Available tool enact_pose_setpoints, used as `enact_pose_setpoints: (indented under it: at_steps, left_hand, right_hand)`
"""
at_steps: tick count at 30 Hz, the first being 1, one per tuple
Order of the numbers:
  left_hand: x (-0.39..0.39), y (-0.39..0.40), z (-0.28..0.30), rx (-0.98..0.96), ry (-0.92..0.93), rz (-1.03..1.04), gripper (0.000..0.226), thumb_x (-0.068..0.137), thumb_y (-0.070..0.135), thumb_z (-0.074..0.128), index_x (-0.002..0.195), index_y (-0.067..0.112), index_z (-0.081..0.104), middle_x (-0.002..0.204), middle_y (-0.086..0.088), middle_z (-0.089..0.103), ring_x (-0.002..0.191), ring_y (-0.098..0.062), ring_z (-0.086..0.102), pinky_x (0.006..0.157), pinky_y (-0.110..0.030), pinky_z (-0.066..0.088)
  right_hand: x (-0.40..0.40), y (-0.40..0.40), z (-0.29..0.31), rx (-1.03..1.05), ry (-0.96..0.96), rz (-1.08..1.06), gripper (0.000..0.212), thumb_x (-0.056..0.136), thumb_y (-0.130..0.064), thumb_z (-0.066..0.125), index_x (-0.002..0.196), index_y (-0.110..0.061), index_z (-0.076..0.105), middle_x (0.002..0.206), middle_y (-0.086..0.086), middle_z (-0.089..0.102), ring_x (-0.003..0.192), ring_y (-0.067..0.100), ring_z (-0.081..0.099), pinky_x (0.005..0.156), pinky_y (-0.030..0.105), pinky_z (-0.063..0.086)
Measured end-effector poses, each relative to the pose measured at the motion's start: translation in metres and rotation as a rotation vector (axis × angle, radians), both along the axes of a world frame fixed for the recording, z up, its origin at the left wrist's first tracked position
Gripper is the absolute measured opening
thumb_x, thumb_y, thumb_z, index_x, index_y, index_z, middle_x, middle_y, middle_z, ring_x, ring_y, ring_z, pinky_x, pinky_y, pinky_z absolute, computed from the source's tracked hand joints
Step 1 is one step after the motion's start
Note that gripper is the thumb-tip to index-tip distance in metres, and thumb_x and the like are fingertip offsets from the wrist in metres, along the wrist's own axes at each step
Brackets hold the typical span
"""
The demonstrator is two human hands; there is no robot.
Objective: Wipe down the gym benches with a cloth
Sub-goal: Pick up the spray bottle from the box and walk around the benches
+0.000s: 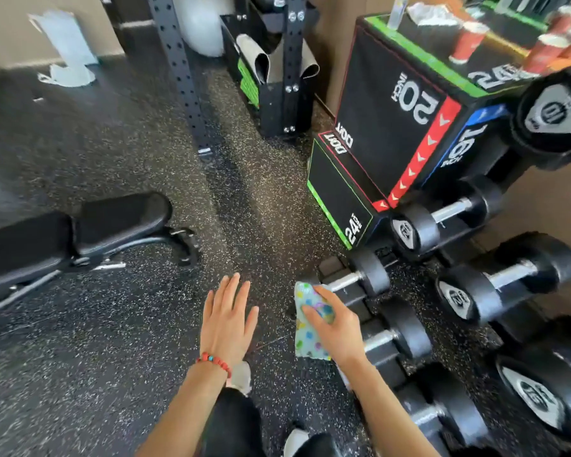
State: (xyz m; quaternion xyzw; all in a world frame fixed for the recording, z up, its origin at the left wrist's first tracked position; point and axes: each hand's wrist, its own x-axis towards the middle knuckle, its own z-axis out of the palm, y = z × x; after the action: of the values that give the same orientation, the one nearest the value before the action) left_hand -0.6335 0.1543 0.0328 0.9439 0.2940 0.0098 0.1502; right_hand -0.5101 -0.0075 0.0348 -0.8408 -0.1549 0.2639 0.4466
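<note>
A black padded gym bench (80,229) stands at the left, its seat end pointing toward the middle of the floor. My right hand (338,328) grips a pale cloth with coloured dots (307,338), held in the air beside the dumbbell rack. My left hand (228,318) hovers flat over the floor, fingers spread, holding nothing; a red bead bracelet sits on its wrist. Both hands are well to the right of the bench and apart from it.
A rack of black dumbbells (468,291) fills the right side. A black plyo box (393,133) stands behind it with red cans and a bottle on top. A black rack upright (185,74) and a storage stand (271,77) stand ahead on the speckled rubber floor (112,357).
</note>
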Motion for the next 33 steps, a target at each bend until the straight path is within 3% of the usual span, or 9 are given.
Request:
enact_pose_setpoints:
  at_steps: [2,4,7,12,18,23,28,33]
  left_hand:
    - [0.004,0.025,-0.004,0.007,-0.010,0.050,0.069,0.099,0.046,0.009,0.122,0.005,0.059,0.134,-0.016,0.053,0.124,-0.035,0.049,0.097,-0.054,0.040]
    - [0.013,0.053,-0.008,0.018,-0.018,0.076,0.059,0.096,0.042,0.023,0.122,0.004,0.060,0.134,-0.017,0.053,0.124,-0.035,0.049,0.097,-0.055,0.039]
    - [0.034,0.101,-0.016,0.021,-0.038,0.094,0.054,0.091,0.037,0.031,0.123,0.004,0.059,0.134,-0.017,0.052,0.125,-0.035,0.047,0.098,-0.055,0.037]
    - [0.073,0.189,-0.018,0.016,-0.007,0.069,0.054,0.091,0.038,0.030,0.121,0.005,0.060,0.132,-0.017,0.054,0.123,-0.035,0.050,0.097,-0.053,0.039]
    - [0.115,0.275,-0.016,0.021,0.028,0.043,0.072,0.099,0.047,0.006,0.123,0.005,0.059,0.134,-0.016,0.052,0.125,-0.034,0.049,0.098,-0.054,0.038]
    - [0.168,0.316,-0.015,0.004,0.053,0.032,0.073,0.099,0.048,0.005,0.123,0.005,0.059,0.134,-0.017,0.052,0.124,-0.035,0.048,0.098,-0.054,0.038]
    - [0.242,0.349,-0.024,-0.001,0.023,0.020,0.073,0.099,0.049,0.005,0.125,0.005,0.057,0.136,-0.017,0.050,0.126,-0.034,0.046,0.100,-0.053,0.034]
    - [0.319,0.375,-0.016,-0.001,0.006,0.028,0.063,0.099,0.045,0.017,0.124,0.005,0.058,0.136,-0.016,0.051,0.125,-0.035,0.048,0.100,-0.053,0.032]
  right_hand:
    - [0.012,0.029,-0.003,-0.015,0.005,0.050,0.042,0.082,-0.041,0.064,0.122,-0.036,0.053,0.096,-0.003,0.067,0.079,0.017,0.066,0.073,0.041,0.056]
    - [0.027,0.061,-0.004,-0.037,-0.002,0.095,0.043,0.084,-0.040,0.063,0.125,-0.033,0.052,0.106,-0.003,0.066,0.089,0.016,0.064,0.079,0.038,0.054]
    - [0.050,0.112,-0.007,-0.038,-0.011,0.100,0.043,0.084,-0.038,0.063,0.125,-0.030,0.053,0.108,-0.010,0.062,0.098,0.014,0.061,0.086,0.037,0.051]
    - [0.087,0.193,-0.010,-0.044,0.033,0.043,0.043,0.082,-0.040,0.065,0.123,-0.035,0.054,0.106,-0.008,0.066,0.091,0.014,0.065,0.080,0.040,0.055]
    - [0.140,0.266,-0.005,-0.040,0.026,0.009,0.040,0.082,-0.038,0.065,0.121,-0.035,0.055,0.102,-0.007,0.067,0.087,0.016,0.066,0.078,0.041,0.055]
    - [0.192,0.306,-0.003,-0.046,0.012,-0.031,0.042,0.082,-0.038,0.065,0.123,-0.033,0.055,0.105,-0.008,0.065,0.089,0.012,0.064,0.081,0.034,0.054]
    - [0.262,0.346,-0.013,-0.033,-0.004,-0.029,0.043,0.083,-0.036,0.066,0.124,-0.034,0.055,0.093,-0.007,0.064,0.076,0.010,0.063,0.074,0.036,0.055]
    - [0.339,0.380,-0.005,-0.030,-0.012,0.008,0.043,0.084,-0.037,0.065,0.125,-0.033,0.053,0.099,-0.006,0.064,0.079,0.007,0.062,0.070,0.022,0.054]
